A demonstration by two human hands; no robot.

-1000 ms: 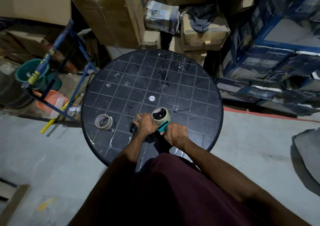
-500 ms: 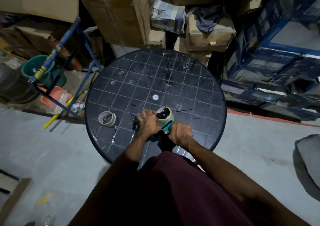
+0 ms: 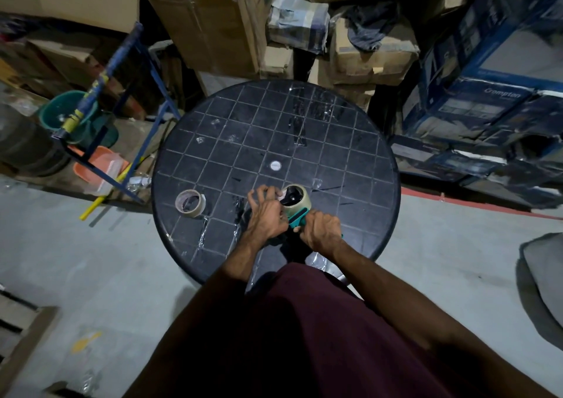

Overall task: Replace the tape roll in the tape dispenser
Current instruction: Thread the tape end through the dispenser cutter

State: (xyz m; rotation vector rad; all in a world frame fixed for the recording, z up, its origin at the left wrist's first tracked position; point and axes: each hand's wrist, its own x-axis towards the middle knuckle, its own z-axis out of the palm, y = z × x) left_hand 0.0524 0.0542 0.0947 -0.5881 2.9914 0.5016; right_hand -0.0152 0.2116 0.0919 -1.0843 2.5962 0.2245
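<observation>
A round dark desk (image 3: 350, 141) stands before me. Near its close edge my right hand (image 3: 322, 232) is wrapped tight around the teal tape dispenser (image 3: 297, 218) handle. My left hand (image 3: 266, 215) curls its fingers (image 3: 257, 191) against the beige tape roll (image 3: 301, 200) mounted just beyond. A spare roll (image 3: 189, 202) lies well left.

A dark maroon garment (image 3: 320, 330) covers the torso (no print or logo shows); both forearms and hands are bare, unsleeved.

Black table (image 3: 350, 154) with pale grid lines; teal tape dispenser (image 3: 297, 218); beige tape roll (image 3: 301, 200).
</observation>
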